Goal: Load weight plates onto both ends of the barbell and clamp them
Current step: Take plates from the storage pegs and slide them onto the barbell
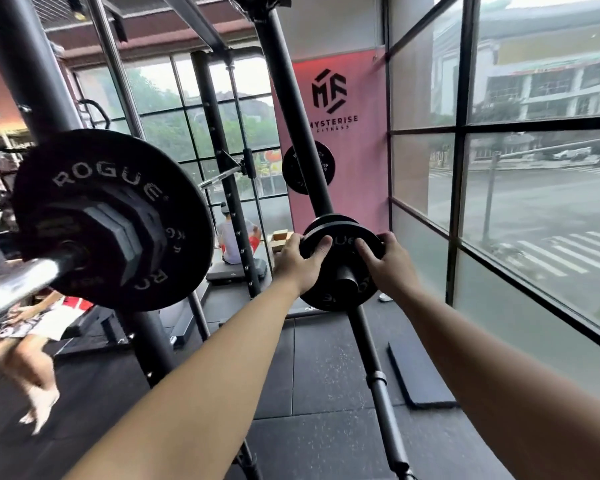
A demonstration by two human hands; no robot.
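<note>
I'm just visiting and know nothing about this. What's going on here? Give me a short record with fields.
place: gym rack beside large windows
left hand: grips the small plate at its left rim
right hand: grips its right rim
small plate: on a peg of the rack upright, not yet on the barbell
barbell: at left; carries a large plate with a grey hexagonal piece outside it
other: another plate higher on the upright
</note>
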